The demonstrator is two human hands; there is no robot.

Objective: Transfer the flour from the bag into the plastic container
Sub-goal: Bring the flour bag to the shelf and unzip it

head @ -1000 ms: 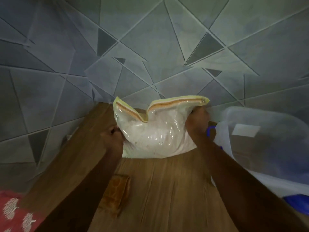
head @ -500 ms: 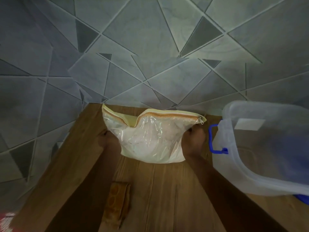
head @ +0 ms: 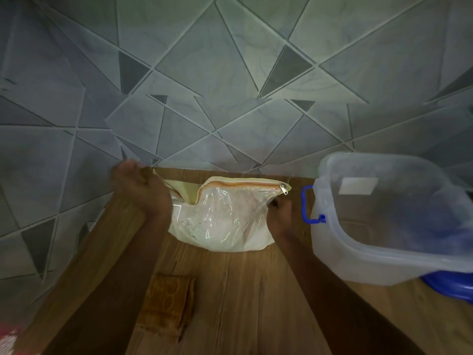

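Head view: left hand (head: 143, 193), blurred, grips the bag (head: 225, 224) by its upper left corner; right hand (head: 280, 216) grips its right side under the zip. Bag sits on the tabletop (head: 243, 290), container (head: 384, 242) just right of it. It looks soft, slumping and probably heavy, so hold both top corners.

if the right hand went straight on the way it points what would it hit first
Likely the flour bag it grips: the right hand points away from the person into the bag's zip end. Beyond that, the tiled wall; depth is unclear.
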